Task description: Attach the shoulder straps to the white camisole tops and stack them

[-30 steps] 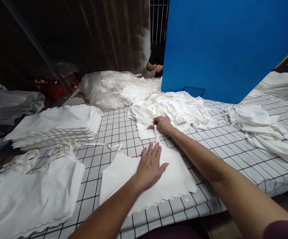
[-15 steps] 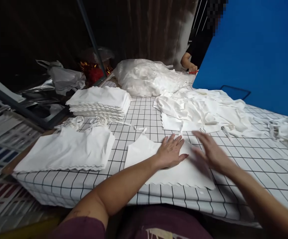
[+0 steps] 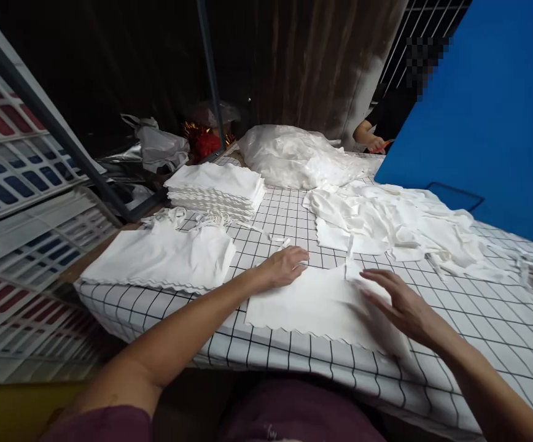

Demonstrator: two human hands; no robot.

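Observation:
A white camisole point(image 3: 322, 301) with narrow straps and a wavy hem lies flat on the checked tablecloth before me. My left hand point(image 3: 282, 268) rests on its upper left corner, fingers stretched out and palm down. Over its right side is my right hand point(image 3: 398, 301), open with the fingers apart; whether it touches the fabric I cannot tell. A strap point(image 3: 350, 248) sticks up between the hands. To the left lies a pile of similar white camisoles point(image 3: 160, 258), their straps bunched at the top edge.
Behind that pile stands a stack of folded white pieces point(image 3: 215, 184). A clear bag of white cloth point(image 3: 298, 156) and a loose heap of white garments point(image 3: 395, 221) lie farther back. A blue panel point(image 3: 487, 123) rises at right; beyond is another person's hand point(image 3: 376, 144). Plastic crates point(image 3: 22, 159) stand left.
My left hand has moved from the middle of the camisole to its upper left corner. My right hand stays over the right side. The view has shifted, so things appear farther right.

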